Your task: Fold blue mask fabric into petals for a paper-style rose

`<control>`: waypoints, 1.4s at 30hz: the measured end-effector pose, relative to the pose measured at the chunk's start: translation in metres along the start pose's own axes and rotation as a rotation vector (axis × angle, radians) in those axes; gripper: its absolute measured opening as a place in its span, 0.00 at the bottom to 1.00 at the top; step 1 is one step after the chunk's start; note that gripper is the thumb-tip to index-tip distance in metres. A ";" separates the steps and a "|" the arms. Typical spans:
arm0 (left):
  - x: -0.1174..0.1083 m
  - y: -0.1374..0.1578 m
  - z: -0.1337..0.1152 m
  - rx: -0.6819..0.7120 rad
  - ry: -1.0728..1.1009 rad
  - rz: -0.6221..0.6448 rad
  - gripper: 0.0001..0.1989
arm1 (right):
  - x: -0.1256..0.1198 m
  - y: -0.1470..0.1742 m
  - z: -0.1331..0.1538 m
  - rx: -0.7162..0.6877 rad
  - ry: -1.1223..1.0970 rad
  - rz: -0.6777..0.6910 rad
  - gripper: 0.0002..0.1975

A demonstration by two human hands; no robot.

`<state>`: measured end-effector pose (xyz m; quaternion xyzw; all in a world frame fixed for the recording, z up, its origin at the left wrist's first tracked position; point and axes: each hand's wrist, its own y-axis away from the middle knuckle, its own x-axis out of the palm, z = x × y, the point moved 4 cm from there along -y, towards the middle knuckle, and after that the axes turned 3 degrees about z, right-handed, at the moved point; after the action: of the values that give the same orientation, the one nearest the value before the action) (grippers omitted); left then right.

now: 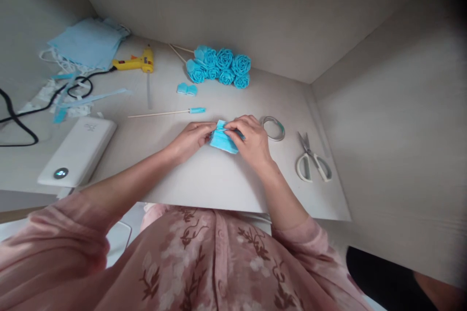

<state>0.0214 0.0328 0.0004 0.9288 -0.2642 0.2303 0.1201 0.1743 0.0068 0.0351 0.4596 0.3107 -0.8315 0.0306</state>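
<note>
Between my two hands, just above the table, is a small pleated piece of blue face-mask fabric [224, 142]. My left hand [193, 140] pinches its left edge, fingers closed. Thumb and fingers of my right hand [251, 138] grip the fabric from the upper right, where it bunches into a fold. A thin wooden stick [158, 113] with blue material wrapped round its right end lies beyond my left hand. Farther off are a small cut blue piece [187, 89] with a scalloped edge and several blue fabric roses [224, 60], some with stick stems.
A yellow hot glue gun [136, 61] and a stack of blue masks [87, 41] are at the back left, near scraps [78, 107]. A white power bank [78, 150] lies at left. Scissors [309, 155] and a wire coil [273, 129] lie at right. Walls enclose the table.
</note>
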 end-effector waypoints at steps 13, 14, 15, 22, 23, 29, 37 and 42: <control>-0.004 -0.002 0.002 -0.030 0.089 -0.037 0.09 | -0.001 0.000 0.005 -0.077 0.020 -0.024 0.06; -0.004 -0.002 0.002 -0.028 0.089 -0.033 0.09 | -0.001 0.000 0.005 -0.075 0.020 -0.028 0.06; -0.004 -0.002 0.002 -0.028 0.088 -0.031 0.09 | -0.001 0.000 0.004 -0.071 0.019 -0.027 0.06; -0.006 -0.001 0.001 -0.038 0.070 -0.062 0.10 | 0.000 0.001 0.002 -0.018 0.014 0.012 0.08; -0.006 -0.001 0.000 -0.039 0.068 -0.069 0.10 | 0.001 0.001 0.002 -0.020 0.012 0.015 0.08; -0.009 -0.001 0.001 -0.045 0.006 -0.095 0.11 | -0.002 -0.002 0.004 -0.037 0.018 0.025 0.08; -0.021 -0.002 0.003 -0.034 -0.039 -0.211 0.13 | -0.023 0.000 0.009 -0.024 -0.554 0.191 0.06; -0.017 -0.001 0.001 0.011 -0.114 -0.177 0.13 | -0.008 0.000 0.005 -0.026 -0.302 0.158 0.06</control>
<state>0.0094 0.0407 -0.0088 0.9608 -0.1863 0.1670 0.1194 0.1754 0.0021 0.0436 0.3520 0.2760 -0.8820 0.1480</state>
